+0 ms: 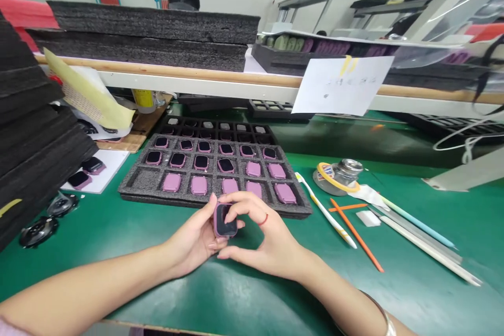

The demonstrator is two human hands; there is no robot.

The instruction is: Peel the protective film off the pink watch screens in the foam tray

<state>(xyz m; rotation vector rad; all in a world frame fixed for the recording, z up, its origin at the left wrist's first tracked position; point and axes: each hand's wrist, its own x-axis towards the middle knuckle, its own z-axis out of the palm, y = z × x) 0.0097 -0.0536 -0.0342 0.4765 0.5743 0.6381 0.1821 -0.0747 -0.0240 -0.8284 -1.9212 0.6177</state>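
Observation:
A small pink watch case with a dark screen [224,219] is held upright between both hands over the green mat, just in front of a grey foam tray [136,181]. My left hand [195,239] cups it from the left, fingers closed on its side. My right hand [262,233] pinches it from the top and right, fingers curled over its screen. The tray holds several pink watch cases, some face up with dark screens, some face down [199,185].
Black foam sheets [35,136] are stacked at the left. Two watch cases lie on a white card [108,165]. Right of the tray lie a white stick [326,212], an orange stick [356,235], long rods and a tape dispenser [338,174]. A paper note [340,84] hangs from the shelf.

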